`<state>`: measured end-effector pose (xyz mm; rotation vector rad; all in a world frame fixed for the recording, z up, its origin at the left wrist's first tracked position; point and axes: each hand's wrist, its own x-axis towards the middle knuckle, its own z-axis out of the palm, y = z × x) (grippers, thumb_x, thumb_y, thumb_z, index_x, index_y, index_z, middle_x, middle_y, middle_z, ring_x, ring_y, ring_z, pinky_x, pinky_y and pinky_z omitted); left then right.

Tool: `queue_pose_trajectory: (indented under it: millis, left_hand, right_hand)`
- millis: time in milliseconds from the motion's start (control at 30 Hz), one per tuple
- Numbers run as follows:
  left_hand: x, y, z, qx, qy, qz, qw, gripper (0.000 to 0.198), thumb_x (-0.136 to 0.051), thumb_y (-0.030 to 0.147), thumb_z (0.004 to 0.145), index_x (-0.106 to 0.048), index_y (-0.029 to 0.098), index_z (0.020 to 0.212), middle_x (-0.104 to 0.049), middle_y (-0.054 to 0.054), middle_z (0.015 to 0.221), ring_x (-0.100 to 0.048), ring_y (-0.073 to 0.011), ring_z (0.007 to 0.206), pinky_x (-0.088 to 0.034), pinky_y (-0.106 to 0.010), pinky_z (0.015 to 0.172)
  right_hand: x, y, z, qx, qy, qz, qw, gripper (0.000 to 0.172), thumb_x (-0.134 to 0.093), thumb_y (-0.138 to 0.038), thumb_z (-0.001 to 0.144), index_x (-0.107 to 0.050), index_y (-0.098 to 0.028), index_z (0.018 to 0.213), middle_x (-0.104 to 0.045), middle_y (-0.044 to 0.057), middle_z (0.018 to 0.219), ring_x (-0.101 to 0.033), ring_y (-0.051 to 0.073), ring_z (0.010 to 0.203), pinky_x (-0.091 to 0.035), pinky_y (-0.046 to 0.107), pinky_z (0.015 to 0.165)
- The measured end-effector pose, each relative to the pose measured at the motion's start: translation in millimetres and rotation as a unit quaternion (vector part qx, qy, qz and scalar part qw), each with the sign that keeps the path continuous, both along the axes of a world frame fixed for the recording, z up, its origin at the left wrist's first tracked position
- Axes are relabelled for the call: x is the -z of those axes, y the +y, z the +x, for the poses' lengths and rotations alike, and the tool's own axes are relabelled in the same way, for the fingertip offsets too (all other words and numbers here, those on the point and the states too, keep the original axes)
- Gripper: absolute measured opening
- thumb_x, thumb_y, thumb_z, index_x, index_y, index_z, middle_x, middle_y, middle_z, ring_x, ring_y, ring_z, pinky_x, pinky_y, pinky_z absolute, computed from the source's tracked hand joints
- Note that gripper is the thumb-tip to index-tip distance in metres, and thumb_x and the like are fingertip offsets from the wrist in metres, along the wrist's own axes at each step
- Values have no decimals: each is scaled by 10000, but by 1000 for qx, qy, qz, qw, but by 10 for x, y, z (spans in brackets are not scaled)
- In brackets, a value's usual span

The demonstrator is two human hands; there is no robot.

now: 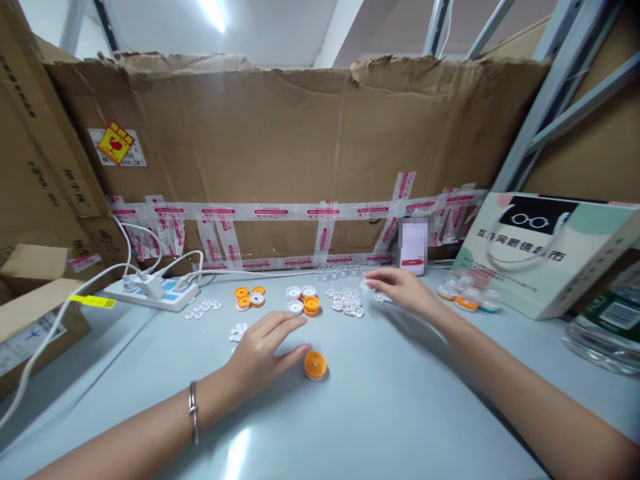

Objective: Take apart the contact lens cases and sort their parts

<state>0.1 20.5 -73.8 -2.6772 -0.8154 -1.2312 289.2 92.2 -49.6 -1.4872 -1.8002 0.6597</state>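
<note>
My left hand (pixel 267 343) hovers over the table with thumb and fingers apart, holding nothing. Just right of its thumb sits a round orange plastic part (pixel 315 365) with a pale lower rim. Beyond its fingertips are stacked white and orange round parts (pixel 311 304). Small white pieces (pixel 240 331) lie partly hidden behind that hand. My right hand (pixel 400 290) is reached out to the back, its fingertips pinched on a small whitish piece (pixel 365 285), too small to make out fully. Beside it are a pile of white openwork discs (pixel 346 301) and a row of clear round covers (pixel 345 271).
More orange and white rings (pixel 250 297) and small white discs (pixel 203 307) lie left, near a power strip (pixel 153 291) with cables. A phone (pixel 413 247) leans at the back. To the right stand assembled clear-topped pieces (pixel 467 295), a paper bag (pixel 545 253) and a bottle (pixel 613 320).
</note>
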Motion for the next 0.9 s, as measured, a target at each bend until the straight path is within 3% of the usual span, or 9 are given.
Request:
queue_pose_trajectory:
  millis: [33,167,300,433,567,667,767,900]
  left_hand:
    - [-12,-2,-8,0,3,-3,1000,278,-555,225,836,-517,180,1107,-618,-87,973,-590,-170,880,-510,-308,760]
    - [-54,7,-41,10,36,-41,998,206,-485,216,868,-538,167,1061,-623,-87,948,-588,-169,862,-499,-296,734]
    - [-92,26,-72,35,95,-119,988,263,-525,321,838,-547,154,1040,-612,-96,962,-572,-197,881,-480,-319,742]
    - [-102,22,-60,41,147,-209,966,508,-683,488,656,-548,147,1007,-600,-89,954,-556,-223,875,-463,-336,745]
    - [-64,-3,8,28,162,-258,952,527,-698,545,604,-556,165,941,-588,-66,922,-534,-212,847,-442,-317,726]
    - [-27,-22,79,19,138,-278,950,433,-693,510,634,-562,170,868,-584,-44,874,-524,-187,801,-426,-295,706]
    - [4,-30,130,7,108,-290,951,358,-692,461,659,-568,164,814,-585,-32,819,-525,-175,770,-415,-280,685]
    - [31,-22,146,5,95,-293,951,300,-693,413,663,-581,163,785,-583,-26,776,-525,-171,750,-413,-269,665]
  right_hand:
    - [2,86,168,14,-70,-16,997,224,-546,-285,722,-673,-151,849,-696,77,894,-619,211,825,-451,308,758]
    - [90,279,590,26,-116,-55,991,164,-590,-219,644,-703,-127,719,-709,79,739,-629,228,725,-454,294,665]
    - [206,319,667,11,-133,-80,988,156,-609,-236,624,-712,-139,691,-697,43,655,-622,198,658,-439,255,598]
    - [188,312,651,33,-154,-72,985,156,-647,-267,602,-702,-137,669,-670,45,630,-591,190,630,-406,256,568]
    - [16,129,357,37,-140,-25,989,318,-641,-437,637,-676,-138,740,-609,32,623,-533,168,604,-366,255,532]
    - [-49,-175,-122,-99,-68,-17,993,351,-629,-490,656,-645,-158,768,-556,-1,609,-503,142,596,-373,240,537]
    - [23,-488,-591,-233,-52,-7,971,396,-737,-458,557,-620,-178,811,-559,-7,703,-501,141,662,-391,240,591]
    - [185,-682,-873,-277,-56,-22,959,369,-755,-437,551,-608,-168,755,-535,-16,688,-466,122,625,-362,219,541]
